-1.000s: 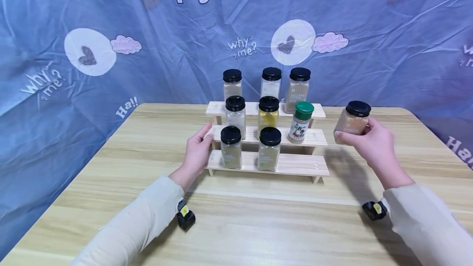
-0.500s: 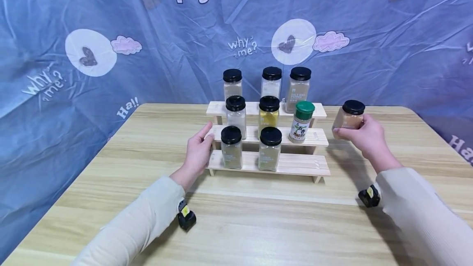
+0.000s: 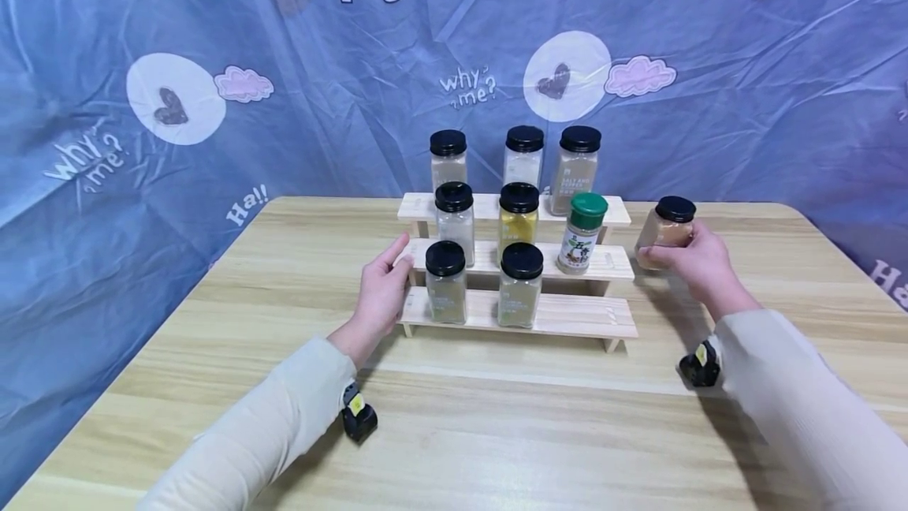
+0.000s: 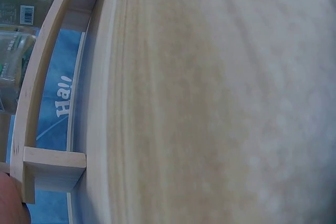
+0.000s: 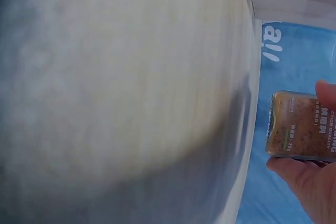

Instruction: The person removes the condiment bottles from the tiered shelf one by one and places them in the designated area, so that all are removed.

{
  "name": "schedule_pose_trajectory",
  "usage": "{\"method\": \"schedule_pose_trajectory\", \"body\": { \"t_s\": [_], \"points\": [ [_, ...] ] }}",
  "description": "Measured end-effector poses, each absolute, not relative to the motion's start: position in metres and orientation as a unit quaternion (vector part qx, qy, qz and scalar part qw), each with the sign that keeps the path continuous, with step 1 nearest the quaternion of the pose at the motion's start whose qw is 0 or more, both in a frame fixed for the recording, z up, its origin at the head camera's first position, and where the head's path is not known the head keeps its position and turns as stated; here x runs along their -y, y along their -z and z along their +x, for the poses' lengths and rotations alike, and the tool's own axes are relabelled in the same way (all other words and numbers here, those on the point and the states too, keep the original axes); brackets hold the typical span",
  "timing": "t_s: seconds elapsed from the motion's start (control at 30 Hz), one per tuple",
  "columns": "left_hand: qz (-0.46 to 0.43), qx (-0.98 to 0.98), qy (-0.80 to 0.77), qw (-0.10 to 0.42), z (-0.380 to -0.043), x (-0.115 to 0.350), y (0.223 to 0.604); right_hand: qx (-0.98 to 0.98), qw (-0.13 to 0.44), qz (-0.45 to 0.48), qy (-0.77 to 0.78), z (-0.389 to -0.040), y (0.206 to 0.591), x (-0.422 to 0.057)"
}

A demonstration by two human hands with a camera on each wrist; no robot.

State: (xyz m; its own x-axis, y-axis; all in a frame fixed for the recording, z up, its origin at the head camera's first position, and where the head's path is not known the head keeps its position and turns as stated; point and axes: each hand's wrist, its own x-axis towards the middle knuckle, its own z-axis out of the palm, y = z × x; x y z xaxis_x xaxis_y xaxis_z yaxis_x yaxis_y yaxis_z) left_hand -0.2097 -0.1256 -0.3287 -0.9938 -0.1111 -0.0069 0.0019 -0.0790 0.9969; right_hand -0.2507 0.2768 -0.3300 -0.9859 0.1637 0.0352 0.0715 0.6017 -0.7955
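Note:
My right hand (image 3: 705, 266) grips a square spice jar (image 3: 664, 236) with a black lid and orange-brown contents. In the right wrist view the spice jar (image 5: 299, 124) is held between thumb and fingers, clear of the tabletop. It is beside the right end of a three-tier wooden rack (image 3: 582, 315). My left hand (image 3: 381, 290) lies at the rack's left end, index finger and thumb extended; its other fingers are hidden. In the left wrist view only a bit of the left hand (image 4: 9, 200) shows, at the end of a shelf (image 4: 32, 87).
Two black-lidded jars (image 3: 520, 298) stand on the lowest shelf. The middle shelf bears a pale jar (image 3: 454, 231), a yellow one (image 3: 518, 233) and a green-capped shaker (image 3: 580, 243). Three jars (image 3: 574, 180) stand on top. Blue printed cloth (image 3: 340, 101) hangs behind the wooden table (image 3: 454, 432).
My right hand has moved slightly left and lower with the spice jar, closer to the rack's right end. The left hand stays at the rack's left end.

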Motion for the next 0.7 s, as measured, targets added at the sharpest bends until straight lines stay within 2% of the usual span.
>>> {"method": "schedule_pose_trajectory", "body": {
  "t_s": [0.27, 0.5, 0.7],
  "points": [
    [0.044, 0.676, 0.734, 0.05, -0.222, 0.128, 0.345, 0.892, 0.033, -0.061, -0.446, -0.255, 0.333, -0.277],
    [0.038, 0.675, 0.733, 0.071, -0.223, 0.127, 0.346, 0.894, 0.03, -0.053, -0.445, -0.258, 0.336, -0.278],
    [0.038, 0.677, 0.732, 0.067, -0.222, 0.127, 0.346, 0.895, 0.031, -0.039, -0.443, -0.259, 0.34, -0.28]
  ]
}}
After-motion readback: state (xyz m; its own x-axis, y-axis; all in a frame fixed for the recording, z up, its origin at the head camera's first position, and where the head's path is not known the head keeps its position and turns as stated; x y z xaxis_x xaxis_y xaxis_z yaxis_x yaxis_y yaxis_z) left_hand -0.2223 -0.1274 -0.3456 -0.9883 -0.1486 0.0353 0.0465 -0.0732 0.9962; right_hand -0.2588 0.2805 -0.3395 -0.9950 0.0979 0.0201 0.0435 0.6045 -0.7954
